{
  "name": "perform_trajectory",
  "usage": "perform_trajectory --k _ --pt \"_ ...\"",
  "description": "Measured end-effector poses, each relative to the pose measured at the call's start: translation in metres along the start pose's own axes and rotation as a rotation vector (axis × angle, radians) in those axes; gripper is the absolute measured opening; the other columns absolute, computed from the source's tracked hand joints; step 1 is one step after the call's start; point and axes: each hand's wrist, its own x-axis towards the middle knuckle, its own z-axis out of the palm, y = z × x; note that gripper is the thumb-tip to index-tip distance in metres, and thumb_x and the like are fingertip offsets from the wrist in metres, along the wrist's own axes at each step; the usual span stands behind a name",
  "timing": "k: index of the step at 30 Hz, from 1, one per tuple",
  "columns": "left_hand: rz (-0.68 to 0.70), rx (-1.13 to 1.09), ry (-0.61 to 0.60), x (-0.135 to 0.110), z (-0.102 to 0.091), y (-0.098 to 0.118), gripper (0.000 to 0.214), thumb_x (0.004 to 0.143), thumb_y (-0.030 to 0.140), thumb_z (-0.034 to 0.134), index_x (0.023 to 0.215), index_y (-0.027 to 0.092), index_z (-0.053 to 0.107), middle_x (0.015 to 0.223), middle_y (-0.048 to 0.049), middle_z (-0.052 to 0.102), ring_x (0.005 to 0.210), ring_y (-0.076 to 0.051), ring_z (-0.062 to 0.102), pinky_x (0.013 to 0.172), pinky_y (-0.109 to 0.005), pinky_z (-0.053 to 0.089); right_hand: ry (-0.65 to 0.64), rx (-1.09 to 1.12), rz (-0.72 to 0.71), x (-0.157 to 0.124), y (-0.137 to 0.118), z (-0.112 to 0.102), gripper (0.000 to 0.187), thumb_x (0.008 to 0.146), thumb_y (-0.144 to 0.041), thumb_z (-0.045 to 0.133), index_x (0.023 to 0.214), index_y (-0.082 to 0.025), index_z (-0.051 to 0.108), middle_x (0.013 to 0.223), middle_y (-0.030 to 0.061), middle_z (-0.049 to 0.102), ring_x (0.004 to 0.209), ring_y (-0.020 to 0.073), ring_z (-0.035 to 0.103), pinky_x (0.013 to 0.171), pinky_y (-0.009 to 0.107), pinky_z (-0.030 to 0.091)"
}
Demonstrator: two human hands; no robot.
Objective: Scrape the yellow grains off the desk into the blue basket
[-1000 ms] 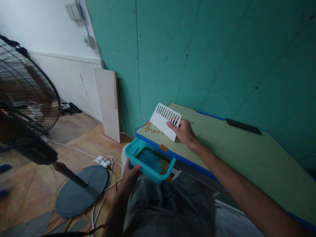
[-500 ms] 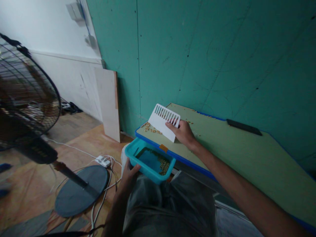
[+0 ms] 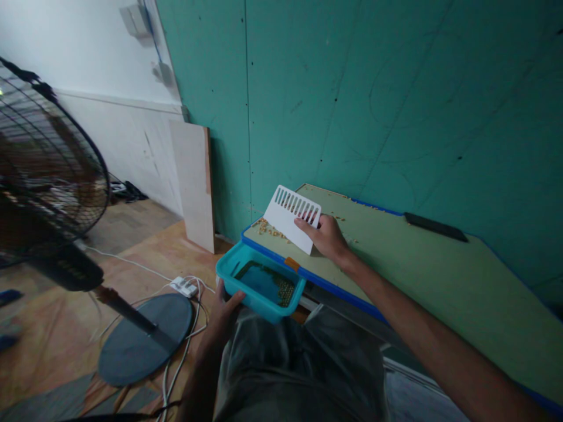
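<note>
My right hand point(image 3: 326, 234) grips a white plastic scraper point(image 3: 288, 218) with a row of slots along its top. The scraper's lower edge stands on the pale green tabletop point(image 3: 422, 275), behind a scatter of small yellowish grains point(image 3: 269, 229) near the table's left corner. Below the table's blue edge, my left hand point(image 3: 229, 305) is closed on the near left rim of a turquoise plastic tub point(image 3: 268, 309). Small round greenish grains point(image 3: 285, 291) lie inside the tub, mostly toward its right end. The fingers under the tub are hidden.
A black bar point(image 3: 435, 227) lies along the table's far edge, against the green wall point(image 3: 299, 88). An orange clip point(image 3: 291, 264) sits on the near edge. To the left stand a floor fan point(image 3: 53, 176), a power strip point(image 3: 183, 286) with loose cables, and a leaning board point(image 3: 191, 181).
My left hand has shifted the tub slightly to the left along the table's edge. My right hand and the scraper stay almost in place.
</note>
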Motion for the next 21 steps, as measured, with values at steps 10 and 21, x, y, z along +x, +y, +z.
perform_trajectory --k 10,21 --pt "0.019 0.005 0.052 0.001 0.003 0.003 0.086 0.060 0.045 0.103 0.135 0.027 0.066 0.108 -0.0068 0.079 0.093 -0.031 0.078 0.080 -0.041 0.067 -0.023 0.070 -0.007 -0.002 -0.003 0.000 0.036 0.087 -0.051 0.074 0.088 -0.015 0.080 0.089 0.0118 0.082 0.078 0.0231 0.075 0.062 0.030 0.055" --pt "0.085 0.048 0.031 0.009 -0.013 0.011 0.072 0.063 0.042 0.103 0.122 0.024 0.066 0.095 -0.0020 0.075 0.081 -0.021 0.072 0.067 -0.028 0.063 -0.042 0.069 0.006 -0.005 -0.010 0.000 0.038 0.087 -0.052 0.074 0.087 -0.014 0.080 0.083 0.0101 0.080 0.073 0.0216 0.070 0.061 0.030 0.051"
